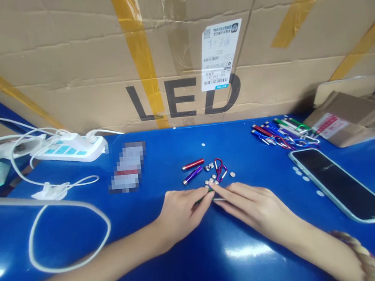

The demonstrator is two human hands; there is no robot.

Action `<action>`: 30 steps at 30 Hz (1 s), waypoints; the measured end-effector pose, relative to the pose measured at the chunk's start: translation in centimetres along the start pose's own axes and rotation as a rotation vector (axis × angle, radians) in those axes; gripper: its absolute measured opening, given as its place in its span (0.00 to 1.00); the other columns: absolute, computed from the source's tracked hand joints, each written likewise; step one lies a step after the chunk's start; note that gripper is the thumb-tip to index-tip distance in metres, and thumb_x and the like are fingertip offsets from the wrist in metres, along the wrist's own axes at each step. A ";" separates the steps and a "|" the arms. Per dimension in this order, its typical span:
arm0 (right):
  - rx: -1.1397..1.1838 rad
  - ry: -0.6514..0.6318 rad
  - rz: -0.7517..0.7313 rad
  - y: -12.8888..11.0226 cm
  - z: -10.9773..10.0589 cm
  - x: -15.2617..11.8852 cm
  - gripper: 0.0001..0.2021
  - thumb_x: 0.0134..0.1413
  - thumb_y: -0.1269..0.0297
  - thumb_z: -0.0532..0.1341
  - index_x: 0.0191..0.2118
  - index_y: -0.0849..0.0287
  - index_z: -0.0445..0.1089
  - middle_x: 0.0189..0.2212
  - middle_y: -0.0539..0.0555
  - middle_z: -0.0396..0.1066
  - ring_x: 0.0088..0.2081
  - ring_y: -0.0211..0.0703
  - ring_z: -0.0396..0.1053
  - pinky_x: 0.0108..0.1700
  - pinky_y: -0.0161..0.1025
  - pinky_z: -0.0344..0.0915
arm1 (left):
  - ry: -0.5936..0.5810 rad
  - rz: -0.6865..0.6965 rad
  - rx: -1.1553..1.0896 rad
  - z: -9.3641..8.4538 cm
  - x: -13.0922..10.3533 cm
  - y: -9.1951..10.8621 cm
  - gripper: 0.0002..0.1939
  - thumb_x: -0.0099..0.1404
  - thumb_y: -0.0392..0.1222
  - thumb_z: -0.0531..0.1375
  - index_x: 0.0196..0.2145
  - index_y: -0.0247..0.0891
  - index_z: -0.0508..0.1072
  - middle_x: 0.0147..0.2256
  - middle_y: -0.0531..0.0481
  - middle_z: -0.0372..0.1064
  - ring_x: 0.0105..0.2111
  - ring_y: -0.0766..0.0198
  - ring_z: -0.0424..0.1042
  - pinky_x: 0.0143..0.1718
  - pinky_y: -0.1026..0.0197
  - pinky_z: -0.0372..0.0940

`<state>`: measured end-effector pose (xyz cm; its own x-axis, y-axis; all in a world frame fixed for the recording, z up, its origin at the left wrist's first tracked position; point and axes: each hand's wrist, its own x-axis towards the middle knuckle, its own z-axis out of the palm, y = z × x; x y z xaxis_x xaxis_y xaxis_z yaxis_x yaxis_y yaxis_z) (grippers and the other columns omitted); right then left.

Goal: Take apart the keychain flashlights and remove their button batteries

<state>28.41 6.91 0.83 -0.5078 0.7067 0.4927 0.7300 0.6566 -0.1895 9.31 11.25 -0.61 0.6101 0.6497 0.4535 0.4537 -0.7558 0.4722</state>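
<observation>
My left hand (183,211) is closed around a green mini flashlight (210,191), mostly hidden by the fingers. From the other side my right hand (252,202) meets it, fingers pinched on its end, where a thin silver bar like a carabiner gate shows. Just beyond the fingertips lie several button cells (211,180). A red flashlight tube (192,164) and a purple flashlight tube (192,175) rest behind my left hand. Beside them are small silver end caps (207,168), a red carabiner (218,162) and a purple carabiner (222,172). One more cell (232,174) sits apart to the right.
A phone (340,184) lies at the right, with several small discs (305,178) along its left edge. Behind it are piled flashlights with carabiners (279,133) and an open carton (349,115). A power strip (70,148) and white cables (66,205) occupy the left. A large cardboard box (92,70) stands behind.
</observation>
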 end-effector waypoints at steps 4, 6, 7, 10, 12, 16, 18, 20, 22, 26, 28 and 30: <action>-0.047 -0.072 -0.024 0.0 -0.4 0.1 0.19 0.67 0.67 0.45 0.53 0.65 0.67 0.30 0.56 0.72 0.30 0.41 0.72 0.29 0.35 0.71 | 0.007 -0.006 0.044 -0.1 0.0 0.1 0.17 0.70 0.40 0.50 0.28 0.36 0.74 0.20 0.54 0.72 0.16 0.70 0.67 0.20 0.68 0.55; -0.081 -0.097 -0.039 -0.1 -0.4 0.1 0.19 0.67 0.67 0.44 0.52 0.69 0.67 0.30 0.58 0.73 0.29 0.42 0.73 0.28 0.36 0.71 | 0.007 -0.003 0.059 0.0 0.0 0.1 0.18 0.70 0.40 0.50 0.27 0.37 0.73 0.18 0.55 0.71 0.15 0.71 0.66 0.19 0.67 0.53; -0.104 -0.105 -0.047 -0.1 -0.3 0.0 0.19 0.67 0.68 0.44 0.52 0.70 0.67 0.30 0.58 0.73 0.29 0.43 0.73 0.28 0.37 0.71 | 0.007 0.000 0.064 0.0 0.0 0.1 0.18 0.70 0.40 0.49 0.26 0.37 0.73 0.18 0.55 0.70 0.15 0.71 0.65 0.19 0.67 0.52; -0.157 -0.119 -0.074 -0.2 -0.1 -0.2 0.18 0.66 0.70 0.44 0.50 0.71 0.67 0.28 0.57 0.73 0.28 0.44 0.72 0.26 0.39 0.70 | 0.001 0.012 0.074 0.1 0.1 0.1 0.19 0.70 0.41 0.50 0.24 0.37 0.72 0.16 0.56 0.68 0.13 0.71 0.63 0.18 0.66 0.50; -0.186 -0.120 -0.081 -0.3 0.1 -0.3 0.18 0.66 0.71 0.44 0.49 0.71 0.67 0.27 0.57 0.73 0.27 0.44 0.72 0.25 0.40 0.69 | 0.000 0.023 0.074 0.1 0.1 0.1 0.18 0.70 0.41 0.50 0.24 0.37 0.71 0.15 0.57 0.67 0.13 0.71 0.62 0.18 0.66 0.49; -0.210 -0.100 -0.088 -0.3 0.4 -0.3 0.18 0.66 0.72 0.43 0.45 0.71 0.69 0.26 0.57 0.73 0.26 0.44 0.72 0.26 0.39 0.70 | 0.004 0.042 0.063 0.1 0.1 0.2 0.18 0.70 0.41 0.50 0.24 0.37 0.70 0.15 0.57 0.67 0.13 0.72 0.62 0.18 0.66 0.49; -0.187 -0.080 -0.086 -0.3 0.5 -0.3 0.18 0.66 0.71 0.44 0.42 0.71 0.70 0.26 0.57 0.73 0.26 0.44 0.72 0.28 0.39 0.70 | -0.002 0.052 0.052 0.1 0.1 0.2 0.19 0.70 0.41 0.50 0.23 0.37 0.69 0.15 0.57 0.66 0.13 0.72 0.61 0.18 0.66 0.49; -0.144 -0.045 -0.077 -0.2 0.6 -0.2 0.18 0.67 0.69 0.44 0.40 0.70 0.70 0.25 0.57 0.73 0.25 0.43 0.72 0.28 0.39 0.71 | -0.007 0.065 0.038 0.1 0.1 0.2 0.20 0.71 0.41 0.49 0.22 0.36 0.68 0.14 0.57 0.64 0.12 0.72 0.60 0.17 0.66 0.48; -0.088 -0.005 -0.063 -0.1 0.7 -0.1 0.18 0.67 0.68 0.44 0.39 0.69 0.70 0.24 0.55 0.72 0.24 0.42 0.72 0.27 0.38 0.70 | -0.006 0.077 0.027 0.1 0.0 0.1 0.20 0.71 0.41 0.49 0.22 0.36 0.67 0.14 0.57 0.63 0.12 0.73 0.59 0.17 0.67 0.48; 0.012 0.038 -0.040 0.1 0.6 0.2 0.19 0.67 0.67 0.44 0.39 0.69 0.71 0.24 0.55 0.71 0.25 0.40 0.72 0.26 0.35 0.69 | -0.001 0.091 0.014 0.2 0.0 0.0 0.19 0.70 0.40 0.50 0.22 0.36 0.66 0.14 0.58 0.62 0.13 0.73 0.58 0.18 0.67 0.48; 0.028 0.046 -0.036 0.0 0.5 0.1 0.19 0.67 0.67 0.44 0.39 0.70 0.71 0.25 0.56 0.72 0.27 0.41 0.73 0.28 0.35 0.70 | 0.000 0.089 0.010 0.2 0.1 0.0 0.19 0.70 0.40 0.50 0.22 0.36 0.66 0.14 0.58 0.62 0.13 0.73 0.57 0.18 0.67 0.49; 0.041 0.047 -0.018 0.0 0.4 0.0 0.19 0.67 0.66 0.44 0.39 0.69 0.71 0.27 0.57 0.73 0.29 0.41 0.73 0.30 0.35 0.71 | -0.003 0.083 0.006 0.1 0.1 0.0 0.18 0.70 0.40 0.50 0.24 0.36 0.67 0.15 0.58 0.63 0.13 0.73 0.58 0.18 0.67 0.49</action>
<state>28.19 7.05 0.47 -0.4980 0.6819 0.5357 0.7012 0.6801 -0.2138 9.42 11.33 -0.65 0.6478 0.5846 0.4884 0.4055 -0.8074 0.4286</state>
